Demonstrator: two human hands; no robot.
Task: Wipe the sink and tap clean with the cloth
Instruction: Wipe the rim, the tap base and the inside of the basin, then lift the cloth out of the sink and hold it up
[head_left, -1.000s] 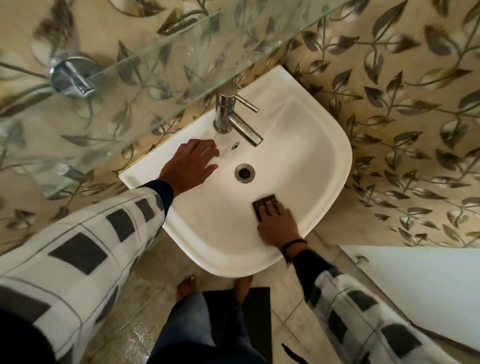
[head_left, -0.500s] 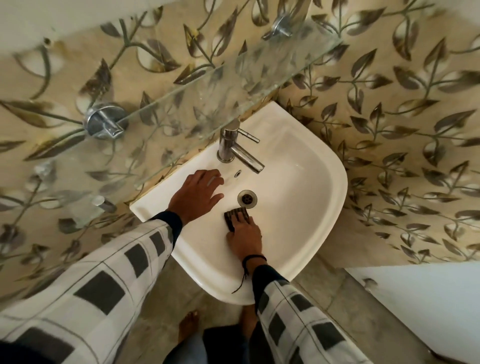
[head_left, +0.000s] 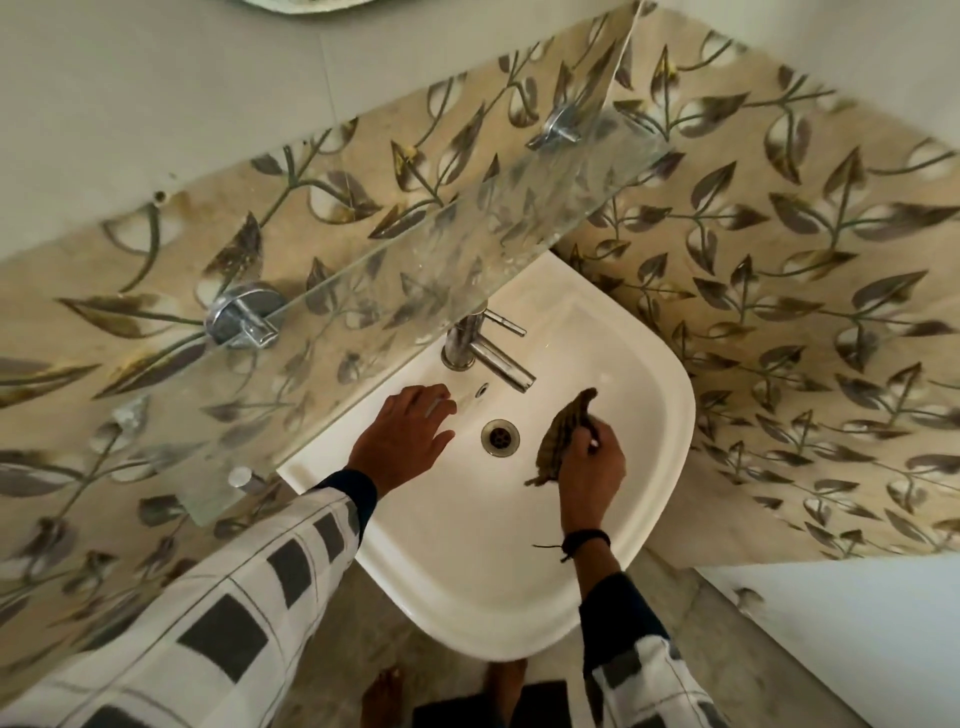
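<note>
The glass shelf (head_left: 395, 291) overhangs the tap (head_left: 485, 348), hiding the top of its chrome body; only the round spout and thin lever show clearly. My right hand (head_left: 589, 467) pinches the dark, ribbed cloth (head_left: 563, 434), crumpled and lifted just right of the drain (head_left: 500, 437), below the spout. My left hand (head_left: 402, 439) lies flat and spread, holding nothing, on the smooth white sink (head_left: 649, 467) left of the drain.

The white glossy ceramic sink (head_left: 519, 582) looks smooth, with a dull metal drain ring (head_left: 500, 437). The polished chrome metal tap (head_left: 485, 349) shines. The dark brownish woven cloth (head_left: 562, 435) appears matt and limp. The clear textured glass shelf (head_left: 363, 291) glints.
</note>
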